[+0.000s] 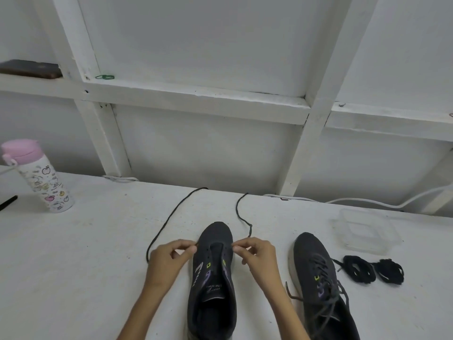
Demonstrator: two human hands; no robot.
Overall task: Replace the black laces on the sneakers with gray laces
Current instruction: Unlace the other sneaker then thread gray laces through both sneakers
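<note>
On the white bench, 2 dark sneakers point away from the person. The middle sneaker has bare eyelets along most of its length, and both hands work at the front end. The left hand sits at the shoe's left edge, its fingers pinched on a loose lace close to the foremost eyelet. The right hand mirrors it on the other side, thumb and forefinger pinching the same lace. From each hand a strand runs out across the bench toward the wall – the left in a long arc, the right in a shorter, kinked line.

The second sneaker stands to the right, fully laced in gray with its ends trailing loose. Just right of it lie 2 bundled black laces, side by side, and beyond them a clear plastic container. A pink-capped bottle stands far left, and a white cable runs along the bench's far edge.
</note>
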